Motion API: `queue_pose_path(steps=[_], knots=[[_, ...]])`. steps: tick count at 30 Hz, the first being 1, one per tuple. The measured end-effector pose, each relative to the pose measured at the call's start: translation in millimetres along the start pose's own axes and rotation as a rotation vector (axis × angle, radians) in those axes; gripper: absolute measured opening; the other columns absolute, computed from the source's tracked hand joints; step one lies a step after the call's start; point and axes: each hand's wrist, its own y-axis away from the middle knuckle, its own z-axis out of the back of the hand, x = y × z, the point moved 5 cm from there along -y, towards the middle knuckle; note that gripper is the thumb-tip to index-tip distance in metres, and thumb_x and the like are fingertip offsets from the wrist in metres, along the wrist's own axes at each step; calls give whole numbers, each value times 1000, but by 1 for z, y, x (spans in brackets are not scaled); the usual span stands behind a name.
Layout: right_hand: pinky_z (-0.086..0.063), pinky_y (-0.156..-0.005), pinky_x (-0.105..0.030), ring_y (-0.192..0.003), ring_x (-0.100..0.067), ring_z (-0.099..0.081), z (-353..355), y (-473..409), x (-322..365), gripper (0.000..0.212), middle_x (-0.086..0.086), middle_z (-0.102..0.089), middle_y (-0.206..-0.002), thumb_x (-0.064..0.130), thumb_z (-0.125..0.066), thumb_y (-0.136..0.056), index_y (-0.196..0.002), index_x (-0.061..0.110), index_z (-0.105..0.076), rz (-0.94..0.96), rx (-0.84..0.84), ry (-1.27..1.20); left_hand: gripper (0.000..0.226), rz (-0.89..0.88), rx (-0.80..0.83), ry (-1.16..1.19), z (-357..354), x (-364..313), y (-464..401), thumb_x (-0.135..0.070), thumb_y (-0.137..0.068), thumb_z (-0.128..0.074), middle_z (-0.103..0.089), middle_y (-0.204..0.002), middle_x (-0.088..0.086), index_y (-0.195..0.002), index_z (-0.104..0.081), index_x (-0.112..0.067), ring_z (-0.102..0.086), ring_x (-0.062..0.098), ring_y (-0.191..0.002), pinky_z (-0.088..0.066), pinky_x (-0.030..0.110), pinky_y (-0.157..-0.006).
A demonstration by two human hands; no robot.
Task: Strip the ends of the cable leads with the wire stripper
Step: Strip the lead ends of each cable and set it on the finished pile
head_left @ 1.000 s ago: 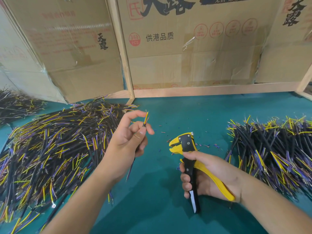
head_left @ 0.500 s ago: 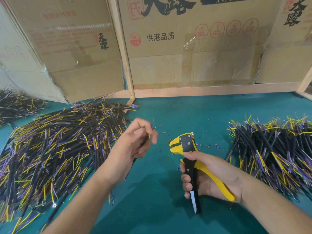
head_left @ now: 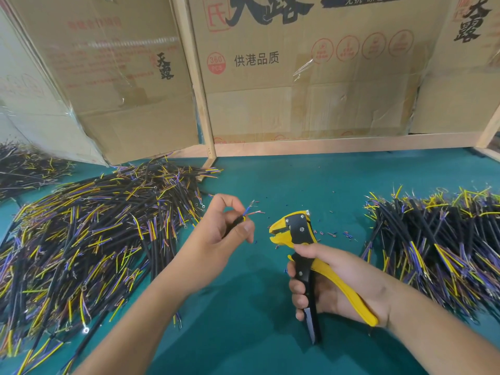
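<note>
My left hand [head_left: 216, 234] was raised above the green table [head_left: 311, 180], its fingers curled and its thumb and forefinger pinching one black cable [head_left: 236, 221] near its end. From that end a few thin leads [head_left: 251, 211] fanned out toward the right, blue and reddish, with a yellow one just at my fingertips; whether their tips were bare I could not tell.

My right hand [head_left: 335, 282] gripped the wire stripper [head_left: 300, 239] by its handles, the fingers wrapped round the black handle and the yellow handle lying against my palm. The tool stood roughly upright, its yellow head pointing left toward the leads, near them but apart from them, with a narrow gap showing between its jaws.

A large heap of cables [head_left: 89, 234] lay on the table to my left, black sheaths with yellow, purple and blue leads. A second heap [head_left: 438, 239] lay to my right. Small scraps of insulation [head_left: 335, 235] were scattered on the table beside the stripper's head. Cardboard boxes [head_left: 311, 77] printed with Chinese characters stood behind a wooden frame [head_left: 324, 146] at the table's far edge.
</note>
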Motion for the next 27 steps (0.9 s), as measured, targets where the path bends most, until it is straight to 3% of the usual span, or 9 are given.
queue_pose_path(steps=[3,6,11,16,23,27], knots=[[-51,-75,-47,-67,-29,-51,0,-3,0,40,-13,-50,-76,43,-76,-83,-91,7,-63,65,52,17,10,5,29,-83,0,2,0,-5,-103,-46,-60,-75,-4,-105,-38,-11,-44,1,-58,-33,12,-55],[-52,-74,-48,-67,-30,-52,0,-8,-2,39,-13,-51,-76,41,-78,-83,-91,7,-63,137,57,12,9,0,47,-97,-1,2,0,-7,-103,-45,-59,-77,-4,-105,-37,-12,-46,4,-65,-34,13,-60],[-52,-71,-48,-65,-31,-51,-2,-12,-2,37,-14,-50,-74,38,-82,-80,-89,7,-63,219,27,-65,9,-20,107,-105,-3,1,2,-12,-102,-43,-56,-80,-1,-108,-37,-13,-41,1,-60,-32,12,-58],[-51,-74,-47,-67,-31,-51,-11,-7,-1,32,-13,-50,-77,36,-75,-88,-92,7,-62,227,128,-74,10,-12,171,-94,-7,5,5,-26,-102,-45,-55,-81,-8,-110,-40,-27,-35,33,-76,-30,36,-67],[-51,-76,-48,-69,-30,-52,-11,-8,-5,30,-13,-52,-78,36,-70,-92,-94,7,-62,221,173,-41,8,-24,180,-56,-7,6,4,-32,-100,-46,-54,-84,-6,-105,-40,-29,-37,38,-83,-32,53,-75],[-51,-76,-49,-69,-30,-53,-10,-9,-6,29,-13,-52,-77,35,-69,-93,-94,7,-63,229,180,-29,8,-21,190,-75,-7,7,4,-29,-100,-45,-53,-83,-5,-102,-38,-28,-38,36,-83,-33,54,-77]])
